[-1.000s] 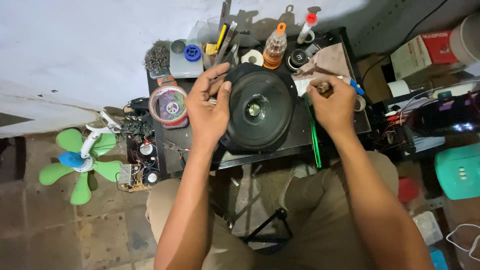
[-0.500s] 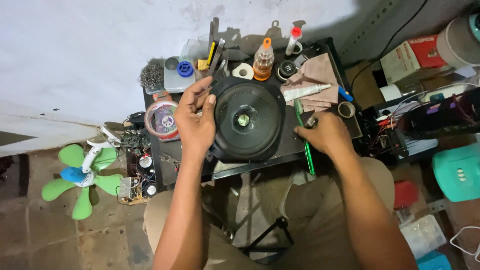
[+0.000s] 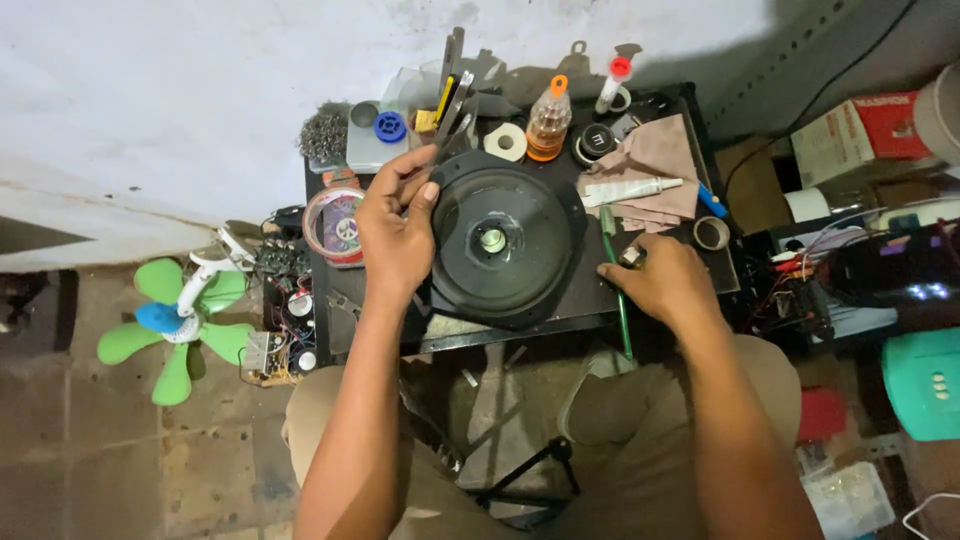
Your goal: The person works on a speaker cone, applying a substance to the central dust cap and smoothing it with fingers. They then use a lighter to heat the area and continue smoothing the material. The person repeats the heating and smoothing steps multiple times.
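A round black speaker (image 3: 500, 245) lies flat on a small dark table (image 3: 690, 120), its metal centre facing up. My left hand (image 3: 395, 235) curls over the speaker's upper left rim, and its fingertips touch a thin grey metal tool (image 3: 452, 115) that points away from me. My right hand (image 3: 672, 285) rests on the table just right of the speaker. It is closed on a small brownish metal piece (image 3: 631, 257). A green rod-like tool (image 3: 613, 275) lies between that hand and the speaker.
Along the table's far edge stand an orange-capped bottle (image 3: 548, 120), a white tape roll (image 3: 505, 142) and a blue spool (image 3: 390, 127). A white tube (image 3: 640, 187) lies on a brown cloth (image 3: 655, 155). On the floor left are a green fan (image 3: 170, 315) and circuit boards (image 3: 285, 330); wiring and boxes (image 3: 850, 140) crowd the right.
My right hand has come down from the speaker's upper right edge to the table near its lower right, still holding the small piece. My left hand has shifted up along the left rim.
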